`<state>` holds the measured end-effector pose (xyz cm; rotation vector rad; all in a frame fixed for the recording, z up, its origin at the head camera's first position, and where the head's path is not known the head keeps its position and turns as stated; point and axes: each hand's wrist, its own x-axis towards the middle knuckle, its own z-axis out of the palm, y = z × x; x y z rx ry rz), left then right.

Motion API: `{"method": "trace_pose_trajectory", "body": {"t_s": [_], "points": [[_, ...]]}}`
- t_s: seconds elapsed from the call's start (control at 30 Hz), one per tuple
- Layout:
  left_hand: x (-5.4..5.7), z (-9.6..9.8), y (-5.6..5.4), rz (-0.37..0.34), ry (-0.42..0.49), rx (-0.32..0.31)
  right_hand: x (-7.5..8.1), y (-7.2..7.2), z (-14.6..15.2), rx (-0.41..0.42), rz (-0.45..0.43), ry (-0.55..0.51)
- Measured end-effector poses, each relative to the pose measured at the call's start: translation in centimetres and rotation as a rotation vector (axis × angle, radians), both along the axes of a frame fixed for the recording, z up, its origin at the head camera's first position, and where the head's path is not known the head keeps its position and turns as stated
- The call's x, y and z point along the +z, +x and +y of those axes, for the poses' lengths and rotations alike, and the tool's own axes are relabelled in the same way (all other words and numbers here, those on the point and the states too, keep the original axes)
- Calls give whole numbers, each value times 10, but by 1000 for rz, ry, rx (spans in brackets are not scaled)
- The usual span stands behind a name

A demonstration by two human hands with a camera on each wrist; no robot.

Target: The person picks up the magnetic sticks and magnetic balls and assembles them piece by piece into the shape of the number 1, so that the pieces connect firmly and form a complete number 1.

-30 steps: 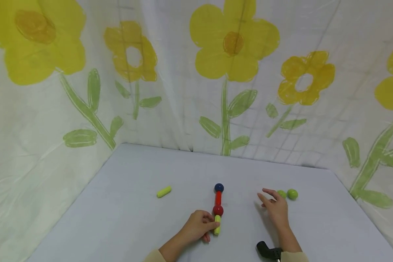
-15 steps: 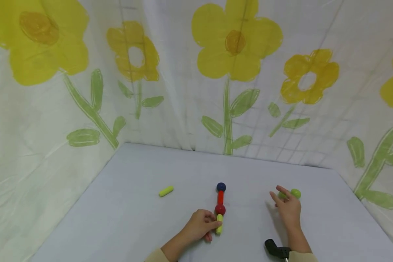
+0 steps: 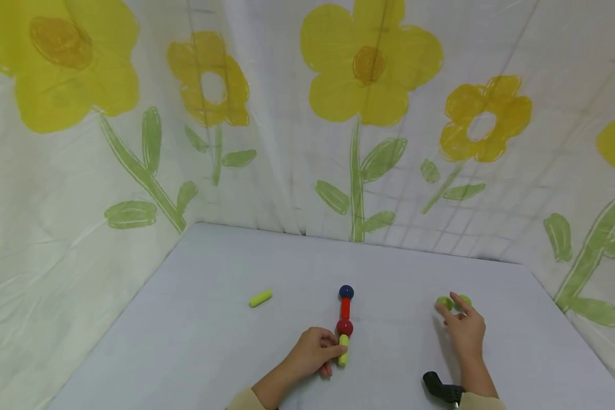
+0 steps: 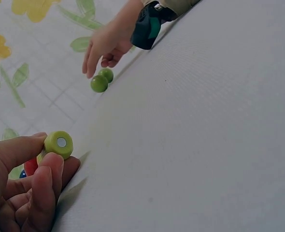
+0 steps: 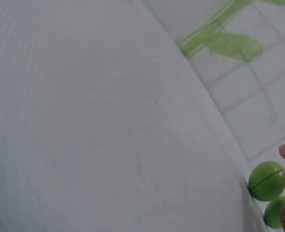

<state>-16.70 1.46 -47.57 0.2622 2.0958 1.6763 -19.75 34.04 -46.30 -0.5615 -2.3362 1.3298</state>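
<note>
Thumb and fingers of my left hand (image 3: pixel 310 354) pinch a yellow-green rod (image 3: pixel 343 359). The left wrist view shows a round silvery disc, like a magnet, in the rod's near end (image 4: pixel 61 142). Beyond it, in line, come a red ball (image 3: pixel 344 327), a red rod (image 3: pixel 345 308) and a dark blue ball (image 3: pixel 345 291). At the right, my right hand (image 3: pixel 467 333) hovers over two green balls, its thumb and forefinger apart. The left wrist view shows the nearer green ball (image 4: pixel 99 83) and the other green ball (image 4: pixel 106 74) side by side, just below the fingertips.
Another yellow-green rod (image 3: pixel 260 298) lies alone at the left on the white table (image 3: pixel 210 353). A black angled device (image 3: pixel 441 389) sits by the right wrist. Behind the table's far edge hangs a white curtain (image 3: pixel 277 171) with painted yellow flowers.
My right hand has moved to the right, to the green balls. The left hand keeps its pinch on the yellow-green rod, and the row of pieces has stayed together.
</note>
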Motion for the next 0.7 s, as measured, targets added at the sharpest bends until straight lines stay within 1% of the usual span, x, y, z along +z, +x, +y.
{"method": "trace_pose_trajectory", "body": {"t_s": [0.13,0.33,0.47,0.7], "points": [[2,-1,0,-2,-7,5,-2,-1,2,19,-16,56],[1,-1,1,-2,-27,12,-8,-2,5,55,-58,157],[2,-1,1,-2,-21,13,-10,-3,6,84,-44,200],[2,-1,1,-3,-28,2,-11,-1,5,104,-13,265]]}}
